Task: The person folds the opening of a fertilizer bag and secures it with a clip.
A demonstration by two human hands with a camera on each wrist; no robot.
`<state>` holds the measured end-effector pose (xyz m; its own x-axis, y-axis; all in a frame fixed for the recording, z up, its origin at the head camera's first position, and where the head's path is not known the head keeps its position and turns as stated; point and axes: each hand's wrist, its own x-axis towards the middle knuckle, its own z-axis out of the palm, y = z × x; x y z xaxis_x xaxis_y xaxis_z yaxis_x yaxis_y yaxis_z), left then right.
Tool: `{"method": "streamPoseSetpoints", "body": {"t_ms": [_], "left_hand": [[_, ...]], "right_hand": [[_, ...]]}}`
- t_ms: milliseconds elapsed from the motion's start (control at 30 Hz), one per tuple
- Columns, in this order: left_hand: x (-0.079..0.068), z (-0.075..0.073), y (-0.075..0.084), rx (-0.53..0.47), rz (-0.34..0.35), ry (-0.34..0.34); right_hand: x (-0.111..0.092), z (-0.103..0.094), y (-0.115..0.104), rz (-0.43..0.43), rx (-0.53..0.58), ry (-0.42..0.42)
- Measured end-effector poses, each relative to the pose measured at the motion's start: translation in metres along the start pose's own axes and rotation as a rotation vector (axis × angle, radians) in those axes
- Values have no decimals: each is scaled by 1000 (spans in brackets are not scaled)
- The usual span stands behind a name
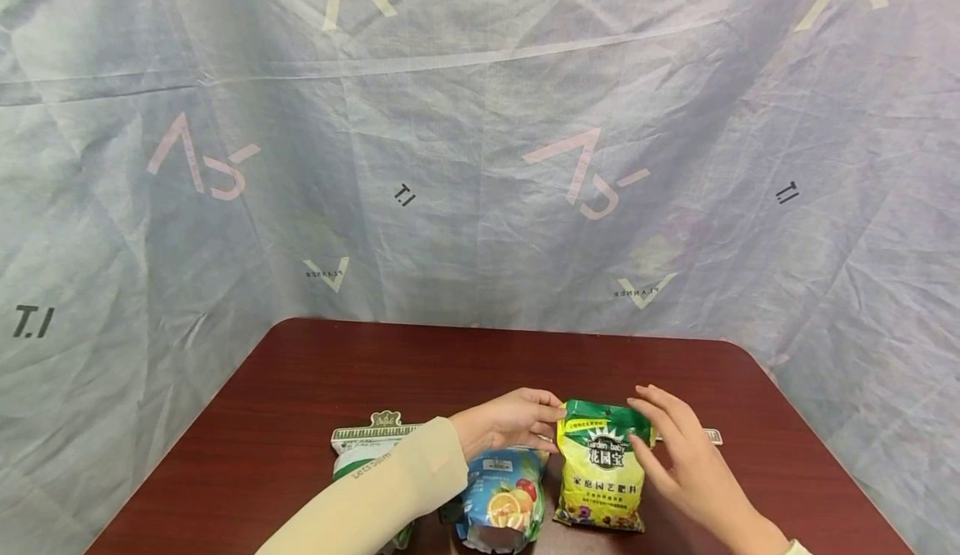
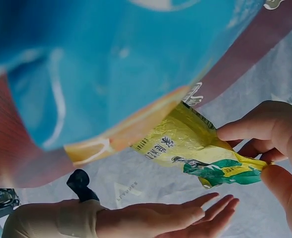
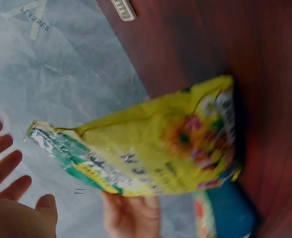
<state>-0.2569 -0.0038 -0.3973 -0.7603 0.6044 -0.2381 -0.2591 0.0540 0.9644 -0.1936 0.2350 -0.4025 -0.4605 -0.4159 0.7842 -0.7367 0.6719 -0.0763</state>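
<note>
A yellow and green garden fertilizer bag [image 1: 603, 476] stands upright near the front of the table. My left hand [image 1: 513, 422] pinches its upper left corner between thumb and fingers, which the left wrist view shows up close. My right hand [image 1: 678, 467] is beside the bag's upper right edge, fingers extended and palm turned toward it. In the right wrist view a gap separates those fingers from the bag's green top. Left of the fertilizer bag is a blue pouch [image 1: 505, 497] with fruit pictures, partly under my left hand.
A white and green bag [image 1: 352, 459] with a ruler-edged clip [image 1: 367, 432] across its top stands farther left, mostly behind my left sleeve. The end of another ruler-like piece [image 1: 712, 436] shows past my right hand. Behind the dark red table [image 1: 480, 363] hangs a grey printed cloth [image 1: 480, 163].
</note>
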Motion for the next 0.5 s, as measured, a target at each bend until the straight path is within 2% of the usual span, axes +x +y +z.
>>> {"method": "streamPoseSetpoints", "body": {"t_ms": [100, 267, 367, 500], "left_hand": [[0, 0, 0, -1, -2, -2], [-1, 0, 1, -4, -2, -15], [-1, -1, 1, -10, -4, -24], [-1, -1, 1, -18, -11, -35]], "right_hand": [[-2, 5, -1, -109, -66, 27], [-7, 14, -3, -243, -128, 51], [-11, 18, -3, -277, -152, 43], [-19, 22, 0, -280, -175, 16]]}}
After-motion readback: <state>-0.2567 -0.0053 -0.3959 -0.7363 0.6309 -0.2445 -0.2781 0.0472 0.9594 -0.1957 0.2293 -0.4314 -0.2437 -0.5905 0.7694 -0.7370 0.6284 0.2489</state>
